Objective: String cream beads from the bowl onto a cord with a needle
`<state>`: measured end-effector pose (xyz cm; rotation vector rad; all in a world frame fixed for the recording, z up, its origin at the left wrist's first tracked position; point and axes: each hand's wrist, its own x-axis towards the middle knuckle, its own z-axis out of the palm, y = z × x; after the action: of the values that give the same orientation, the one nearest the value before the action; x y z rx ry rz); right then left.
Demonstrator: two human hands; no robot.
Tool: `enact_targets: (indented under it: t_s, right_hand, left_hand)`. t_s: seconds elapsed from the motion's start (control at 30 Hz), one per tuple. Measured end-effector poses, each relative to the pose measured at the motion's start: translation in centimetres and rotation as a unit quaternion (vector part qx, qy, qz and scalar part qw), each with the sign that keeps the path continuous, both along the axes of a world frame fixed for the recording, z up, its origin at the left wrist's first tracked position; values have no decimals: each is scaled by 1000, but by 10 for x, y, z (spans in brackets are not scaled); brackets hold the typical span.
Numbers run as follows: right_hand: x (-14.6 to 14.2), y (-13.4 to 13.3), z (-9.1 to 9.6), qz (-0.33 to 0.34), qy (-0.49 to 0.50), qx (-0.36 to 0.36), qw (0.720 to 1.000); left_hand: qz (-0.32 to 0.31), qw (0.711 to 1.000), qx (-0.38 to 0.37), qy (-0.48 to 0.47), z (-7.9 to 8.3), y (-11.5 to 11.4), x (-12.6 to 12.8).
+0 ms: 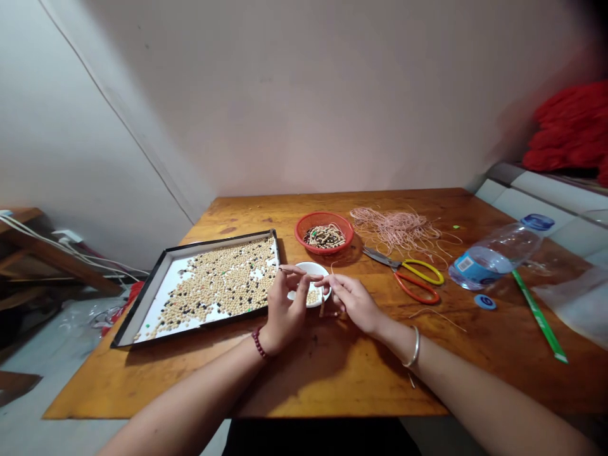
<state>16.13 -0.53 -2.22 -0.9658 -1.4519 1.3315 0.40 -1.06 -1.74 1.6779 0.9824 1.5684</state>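
Observation:
My left hand (287, 303) and my right hand (355, 303) meet fingertip to fingertip over the near side of a small white bowl (310, 267). Both are closed in a pinch on a thin pinkish cord (333, 265), which curls up between the fingertips. A short strand with what look like small beads (323, 305) hangs below them; its details are too small to tell. Pale beads (313, 296) lie in the bowl, partly hidden by my fingers. Left of my left hand is a black-edged tray (164, 263) of tan and dark beads (228, 278).
A red plastic basket (324, 218) with beaded strands stands behind the bowl. Right of it lie a heap of pink cords (399, 228) and scissors (403, 269) with red and yellow handles. Farther right are a plastic bottle (496, 256), its blue cap (485, 302) and a green strip (539, 316).

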Motion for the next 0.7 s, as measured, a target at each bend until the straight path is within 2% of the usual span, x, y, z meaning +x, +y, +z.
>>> enact_targets:
  t_s: [0.2,0.33,0.5,0.7]
  right_hand:
    - [-1,-3,11,36,24,-39,998]
    - [-4,-5,16,34,10,-12,999]
    - [-5,-5,13,40,-8,-43,998]
    - [-5,-4,9,32,-12,-49,998]
  left_hand:
    - [-6,1000,-16,-16,2,-2,2]
    - [20,999,-33,-33,3,0,2]
    - [64,995,-37,-62,5,4,1]
    - [81,993,-36,-79,6,5,1]
